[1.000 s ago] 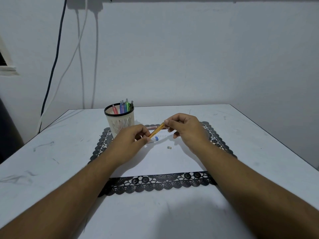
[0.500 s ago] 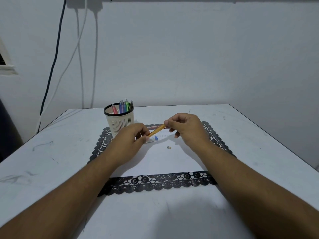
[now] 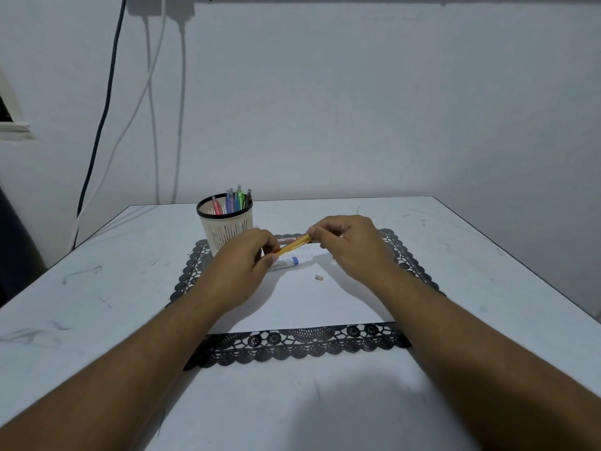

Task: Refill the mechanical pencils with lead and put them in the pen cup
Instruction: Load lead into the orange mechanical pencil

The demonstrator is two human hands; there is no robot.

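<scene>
An orange mechanical pencil [image 3: 293,245] hangs slanted above the white sheet [image 3: 305,301]. My left hand [image 3: 242,265] grips its lower end, and my right hand [image 3: 346,244] pinches its upper end between thumb and fingers. Beneath the pencil lies a lead tube with a blue cap [image 3: 287,262] on the sheet. A tiny cap piece [image 3: 318,277] sits loose on the paper to the right. At the back left stands the cream pen cup [image 3: 226,224] with a black rim, holding several coloured pencils [image 3: 232,201].
A black lace placemat [image 3: 302,345] lies under the white sheet on a white table [image 3: 113,288]. A brown flat item [image 3: 287,237] peeks out behind my hands. Cables [image 3: 97,125] hang down the wall at the back left.
Both hands hold the orange pencil in nearly the same place; only the fingers have shifted slightly.
</scene>
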